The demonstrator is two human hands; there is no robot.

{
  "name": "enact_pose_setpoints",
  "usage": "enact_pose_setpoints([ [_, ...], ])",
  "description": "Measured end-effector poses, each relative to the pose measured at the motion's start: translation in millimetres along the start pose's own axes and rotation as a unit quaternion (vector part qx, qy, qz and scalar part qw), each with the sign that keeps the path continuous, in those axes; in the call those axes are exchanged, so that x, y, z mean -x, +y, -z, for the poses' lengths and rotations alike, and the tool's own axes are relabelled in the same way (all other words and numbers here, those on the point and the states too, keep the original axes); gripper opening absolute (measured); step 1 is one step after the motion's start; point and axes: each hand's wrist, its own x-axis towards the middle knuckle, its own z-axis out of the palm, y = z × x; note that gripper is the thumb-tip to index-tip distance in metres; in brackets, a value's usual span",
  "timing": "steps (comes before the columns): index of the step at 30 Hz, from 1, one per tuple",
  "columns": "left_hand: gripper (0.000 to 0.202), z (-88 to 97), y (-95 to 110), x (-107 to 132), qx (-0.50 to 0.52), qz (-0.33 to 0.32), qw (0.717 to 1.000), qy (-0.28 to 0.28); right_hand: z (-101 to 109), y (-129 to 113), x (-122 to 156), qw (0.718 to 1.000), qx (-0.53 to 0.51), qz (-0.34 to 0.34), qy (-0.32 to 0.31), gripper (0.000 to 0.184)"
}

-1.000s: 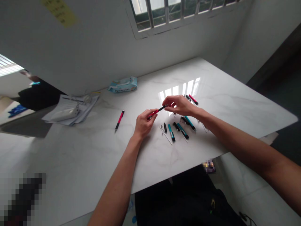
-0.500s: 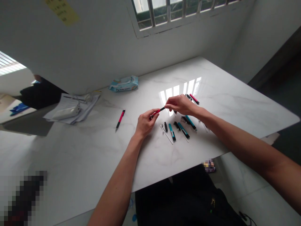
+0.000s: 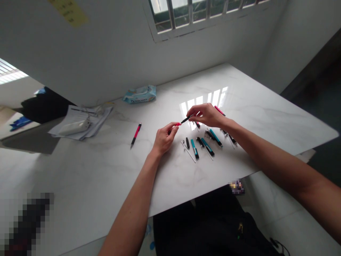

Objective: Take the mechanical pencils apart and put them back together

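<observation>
My left hand (image 3: 163, 139) is closed around a red pen barrel (image 3: 177, 124), whose end pokes out past the fingertips. Between the thumb and fingers of my right hand (image 3: 206, 114) is a black pen part (image 3: 186, 118), slanting down to the barrel's end. Whether the two pieces touch or sit slightly apart I cannot tell. Below the hands lie a short black tube (image 3: 187, 143), a thin white refill (image 3: 189, 153) and a teal pen barrel (image 3: 194, 145). More teal and black pen pieces (image 3: 206, 145) are close by, some under my right forearm.
A whole red and black pen (image 3: 136, 136) lies left of my hands. At the back are a blue pack of wipes (image 3: 140, 95) and stacked papers (image 3: 98, 122) with a white object on top. A red pen barrel (image 3: 219, 110) rests beyond my right wrist. The marble-look table's front edge (image 3: 191, 201) runs near my body.
My right hand has drawn slightly up, and the black part now shows longer and at a break from the red barrel, which earlier appeared in line with it. My left hand barely moved.
</observation>
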Motion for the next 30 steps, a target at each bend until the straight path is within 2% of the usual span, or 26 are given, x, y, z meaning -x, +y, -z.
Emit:
enact_pose_setpoints([
  [6,0.038,-0.3,1,1,-0.019,0.002,1.0,0.002,-3,3,0,1.0,0.011,-0.015,-0.021,0.027],
  [11,0.031,-1.2,1,-1,-0.006,-0.028,0.999,0.017,-3,-2,1,0.995,0.076,-0.046,-0.032,0.043],
  [18,0.028,-1.8,4,-1,0.004,-0.038,0.999,0.021,-4,-12,3,0.993,0.093,-0.058,-0.043,0.053],
  [21,0.029,-1.7,5,0,-0.003,-0.032,0.999,0.017,-2,-9,3,0.993,0.083,-0.058,-0.052,0.044],
  [24,0.03,-1.8,5,0,-0.001,-0.021,1.0,0.015,3,-6,3,0.997,0.046,-0.025,-0.062,0.036],
  [27,0.031,-2.0,4,0,0.001,-0.016,1.0,0.015,5,-4,2,0.996,0.062,-0.006,-0.059,0.026],
  [30,0.033,-1.8,4,0,-0.007,-0.01,1.0,0.016,5,-5,2,0.994,0.091,-0.029,-0.061,0.032],
])
